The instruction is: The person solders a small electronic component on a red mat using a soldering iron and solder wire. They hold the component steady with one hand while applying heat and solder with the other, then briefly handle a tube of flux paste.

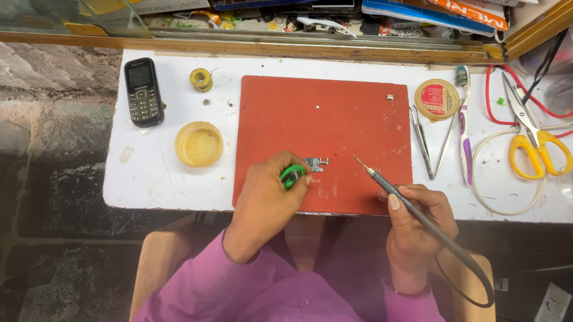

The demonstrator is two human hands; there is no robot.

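Observation:
My left hand (267,193) grips a green-handled tool (292,176) whose tip touches a small metal part (316,163) lying on the red mat (324,116). My right hand (418,219) holds a dark soldering iron (393,188) like a pen. Its fine tip (356,158) points up and left, a little to the right of the metal part and apart from it. The iron's black cord (475,278) loops down past my right wrist. Both hands rest at the mat's near edge.
On the white tabletop (162,178) lie a black phone (143,91), a solder spool (201,79), a yellow round tub (199,144), a round tin (436,99), tweezers (423,139), a toothbrush (465,127), yellow scissors (534,136) and wires. A cluttered glass shelf (278,4) stands behind.

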